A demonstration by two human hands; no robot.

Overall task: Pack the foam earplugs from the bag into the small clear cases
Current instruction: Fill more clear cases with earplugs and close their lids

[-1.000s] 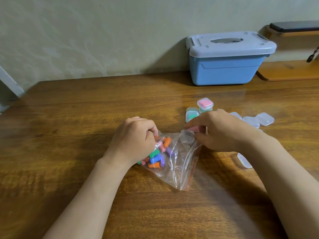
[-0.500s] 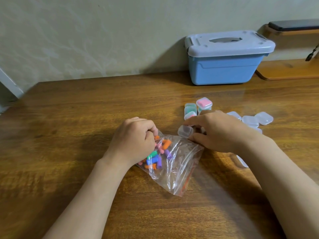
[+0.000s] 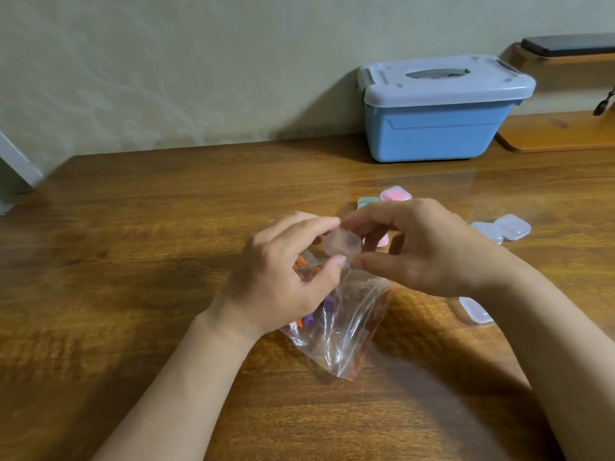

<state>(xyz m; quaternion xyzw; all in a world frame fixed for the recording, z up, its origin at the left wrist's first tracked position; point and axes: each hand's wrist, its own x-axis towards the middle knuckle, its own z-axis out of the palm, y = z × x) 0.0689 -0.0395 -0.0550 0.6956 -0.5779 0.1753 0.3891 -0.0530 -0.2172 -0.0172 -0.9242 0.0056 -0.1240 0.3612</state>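
A small clear case (image 3: pixel 342 246) is held above the table between both hands. My left hand (image 3: pixel 283 277) pinches its left side with thumb and forefinger, and my right hand (image 3: pixel 419 247) pinches its right side the same way. Under them lies the clear zip bag (image 3: pixel 342 324) with coloured foam earplugs (image 3: pixel 309 319) inside, mostly hidden by my left hand. Filled cases, one pink (image 3: pixel 395 195) and one green (image 3: pixel 367 201), sit just behind my right hand. Empty clear cases (image 3: pixel 512 226) lie to the right, and one more (image 3: pixel 476 310) rests by my right wrist.
A blue storage box (image 3: pixel 439 128) with a grey lid stands at the back against the wall. A wooden shelf (image 3: pixel 562 131) sits at the far right. The wooden table (image 3: pixel 149 227) spreads out to the left.
My left hand has left the bag and risen to the case. My right hand has lifted the clear case off the table, and both hands now pinch it together.
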